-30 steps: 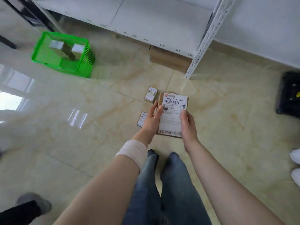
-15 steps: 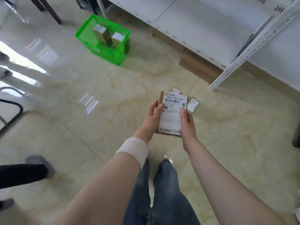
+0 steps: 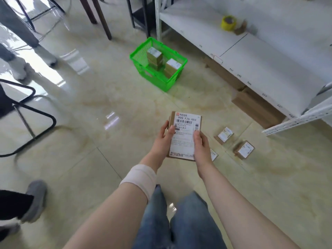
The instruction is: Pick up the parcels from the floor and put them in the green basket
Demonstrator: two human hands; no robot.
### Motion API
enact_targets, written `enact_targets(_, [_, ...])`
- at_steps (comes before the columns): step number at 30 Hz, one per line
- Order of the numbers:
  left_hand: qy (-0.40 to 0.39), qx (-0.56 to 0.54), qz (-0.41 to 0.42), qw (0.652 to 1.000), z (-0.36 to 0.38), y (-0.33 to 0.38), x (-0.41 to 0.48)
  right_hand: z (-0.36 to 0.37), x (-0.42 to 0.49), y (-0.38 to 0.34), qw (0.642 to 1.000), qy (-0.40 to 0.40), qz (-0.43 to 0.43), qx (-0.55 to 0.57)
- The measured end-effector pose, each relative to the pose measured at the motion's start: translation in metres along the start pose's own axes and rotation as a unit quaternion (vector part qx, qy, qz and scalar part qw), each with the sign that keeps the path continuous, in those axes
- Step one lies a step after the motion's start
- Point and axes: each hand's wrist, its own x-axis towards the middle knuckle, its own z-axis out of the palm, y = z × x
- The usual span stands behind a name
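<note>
I hold a flat brown parcel [image 3: 185, 130] with a white shipping label in front of me, my left hand [image 3: 162, 141] on its left edge and my right hand [image 3: 201, 146] on its right edge. The green basket [image 3: 142, 69] stands on the floor ahead, beside the white shelf, with two or three brown parcels [image 3: 172, 66] inside. Three small parcels lie on the floor to my right: one [image 3: 224, 135] nearest the shelf, one [image 3: 244, 150] further right, and one [image 3: 214, 154] partly hidden behind my right wrist.
A white shelf unit [image 3: 251, 56] runs along the right, with cardboard boxes [image 3: 255, 106] under it and a yellow tape roll [image 3: 228, 23] on it. A black chair frame [image 3: 30, 112] stands at left. Another person's shoe [image 3: 36, 198] is at lower left.
My view has swung left and forward: the basket now sits nearer and more central, and the floor parcels have shifted to my right. Both hands keep the same hold on the parcel.
</note>
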Motion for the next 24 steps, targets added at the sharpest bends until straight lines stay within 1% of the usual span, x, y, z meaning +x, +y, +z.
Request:
enact_targets(5, [0.002,-0.019,-0.025,1.0,-0.045,0.025,0.037,0.062,0.026,-0.015,1.0,0.013,0.024,-0.013])
enact_targets(10, [0.005,-0.028,-0.021,0.999,-0.074,0.076,0.098,0.115,0.08,-0.047,1.0,0.018,0.009,-0.023])
enact_targets(19, [0.052,-0.035,-0.003,0.998,-0.137,0.17,0.202,0.224,0.181,-0.12,0.999,-0.029,0.016,-0.026])
enact_targets(24, [0.064,-0.054,-0.023,0.996,-0.173,0.207,0.251,0.279,0.227,-0.151,0.998,-0.04,0.018,-0.043])
